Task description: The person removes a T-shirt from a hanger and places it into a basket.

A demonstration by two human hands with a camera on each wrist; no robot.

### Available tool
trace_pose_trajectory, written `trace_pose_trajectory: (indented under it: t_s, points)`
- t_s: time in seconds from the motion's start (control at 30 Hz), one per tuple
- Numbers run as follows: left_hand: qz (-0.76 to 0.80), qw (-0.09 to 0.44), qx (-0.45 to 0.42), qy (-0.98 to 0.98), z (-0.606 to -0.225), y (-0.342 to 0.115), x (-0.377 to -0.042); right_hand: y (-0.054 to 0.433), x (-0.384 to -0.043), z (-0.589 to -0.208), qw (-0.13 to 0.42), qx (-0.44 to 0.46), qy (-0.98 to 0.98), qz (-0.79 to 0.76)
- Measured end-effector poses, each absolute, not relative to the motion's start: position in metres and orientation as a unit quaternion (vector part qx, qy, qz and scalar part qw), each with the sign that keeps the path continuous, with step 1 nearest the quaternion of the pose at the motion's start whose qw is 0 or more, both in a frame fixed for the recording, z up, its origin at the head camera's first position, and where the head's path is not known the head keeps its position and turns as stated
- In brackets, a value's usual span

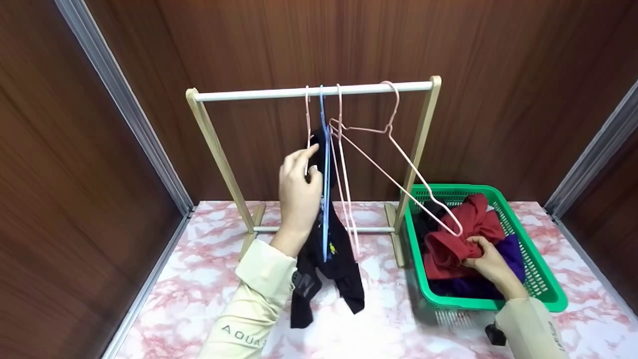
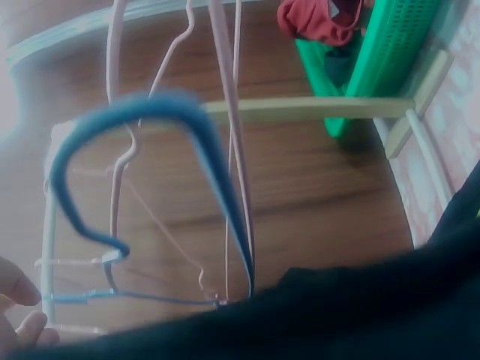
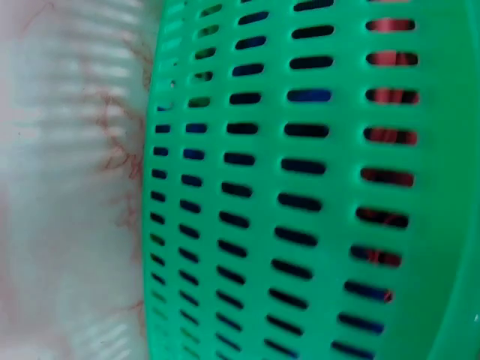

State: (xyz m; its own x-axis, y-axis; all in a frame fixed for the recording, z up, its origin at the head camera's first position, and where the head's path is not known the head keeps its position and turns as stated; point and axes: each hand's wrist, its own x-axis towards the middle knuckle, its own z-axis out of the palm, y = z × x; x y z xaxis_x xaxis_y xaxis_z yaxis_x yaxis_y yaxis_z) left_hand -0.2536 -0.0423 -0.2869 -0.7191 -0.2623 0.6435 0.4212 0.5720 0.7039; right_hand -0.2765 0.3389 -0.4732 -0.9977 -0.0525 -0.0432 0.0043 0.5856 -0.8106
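In the head view my left hand (image 1: 299, 192) is raised at the rail, thumb and forefinger apart, beside a black garment (image 1: 344, 269) that hangs there. A blue hanger (image 1: 326, 199) hangs just right of that hand; its curved end (image 2: 150, 109) looms large in the left wrist view. Further right on the rail are pink hangers, one (image 1: 369, 152) turned askew with its end over the basket. My right hand (image 1: 491, 262) pinches a red garment (image 1: 451, 249) inside the green basket (image 1: 536, 264). The right wrist view shows only the basket's slotted wall, with that hand out of sight.
The rack has a white rail (image 1: 249, 95) and wooden legs (image 1: 217, 149) on a pink marbled tabletop (image 1: 184, 299). Purple cloth (image 1: 511, 252) and dark cloth lie in the basket. Brown wood panels (image 1: 269, 45) close in the back and sides.
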Motion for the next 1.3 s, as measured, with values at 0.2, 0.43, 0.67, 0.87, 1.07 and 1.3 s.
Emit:
trace_pose_trajectory:
  t_s: [0.2, 0.43, 0.67, 0.87, 1.07, 1.3]
  points:
    - [-0.48, 0.346, -0.032, -0.805, -0.29, -0.056, -0.257, 0.347, -0.272, -0.464, 0.058, -0.032, 0.881, -0.468]
    - [-0.517, 0.299, -0.012, -0.802, -0.3, -0.063, -0.262, 0.367, -0.265, -0.457, 0.005, -0.057, 0.863, -0.501]
    - [-0.528, 0.268, -0.007, -0.806, -0.306, -0.063, -0.262, 0.391, -0.258, -0.459, -0.148, -0.008, 0.832, -0.535]
    - [-0.521, 0.259, -0.006, -0.814, -0.31, -0.063, -0.263, 0.409, -0.251, -0.466, -0.2, 0.106, 0.847, -0.48]
    - [-0.516, 0.263, -0.012, -0.815, -0.312, -0.063, -0.265, 0.426, -0.242, -0.478, -0.175, 0.141, 0.908, -0.355]
    - [-0.512, 0.265, -0.007, -0.817, -0.313, -0.064, -0.265, 0.433, -0.242, -0.483, -0.09, 0.126, 0.934, -0.323]
